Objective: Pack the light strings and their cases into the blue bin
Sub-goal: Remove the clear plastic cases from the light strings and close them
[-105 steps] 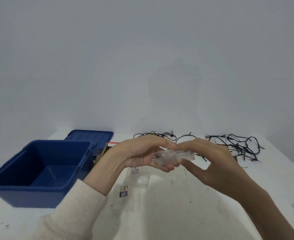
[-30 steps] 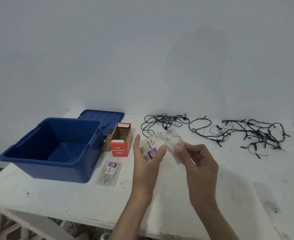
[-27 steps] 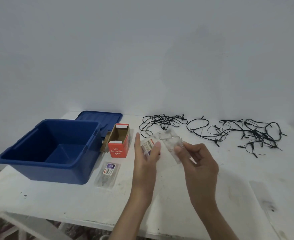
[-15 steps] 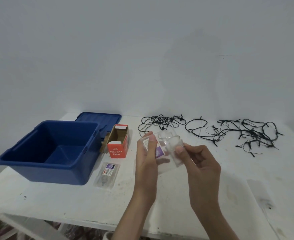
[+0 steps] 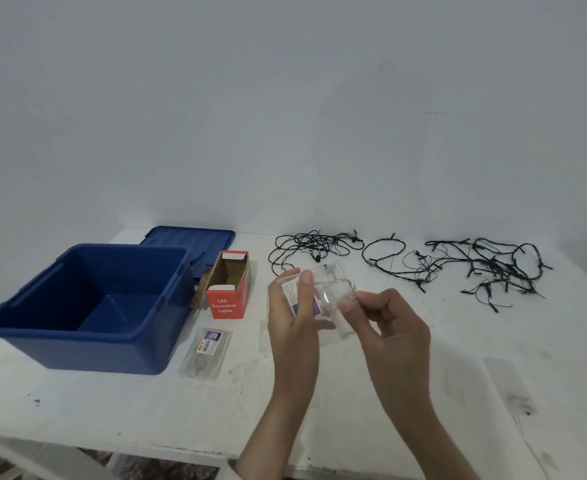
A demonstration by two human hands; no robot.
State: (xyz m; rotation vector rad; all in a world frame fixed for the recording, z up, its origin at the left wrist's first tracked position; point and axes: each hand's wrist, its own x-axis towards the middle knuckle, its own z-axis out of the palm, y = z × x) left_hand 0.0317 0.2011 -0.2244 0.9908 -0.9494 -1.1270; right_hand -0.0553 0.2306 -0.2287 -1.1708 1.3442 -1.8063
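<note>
Centre, raised above the white table (image 5: 354,417): clear plastic case (image 5: 332,289), held between both hands. Gripped on its left side by the left hand (image 5: 292,327), with the thumb laid up the near face and the fingers curled behind. Pinched at its right edge between thumb and forefinger of the right hand (image 5: 389,323), with the other fingers loosely curled. Thin, glossy and transparent, with rounded corners and a white-and-purple printed card showing through the left half; whether anything else is inside cannot be told. Beyond the hands, along the far edge of the table: light strings (image 5: 486,268) of thin black wire with small dark nodes, lying loose and tangled. Smaller tangle (image 5: 314,245) just behind the held case, with the larger spread well to the right. Left of the hands: second clear case (image 5: 205,353), flat on the table, rectangular, with a similar label. Behind it, an orange carton (image 5: 228,289) of brown-lined cardboard, lying with its top face open and printed "LED Decorative Lights". Far left: blue bin (image 5: 105,355), smooth rigid plastic, rectangular, with a rolled rim, just beside the carton. Matching ribbed lid (image 5: 188,237) flat behind the bin, near the plain pale wall (image 5: 285,116).
</note>
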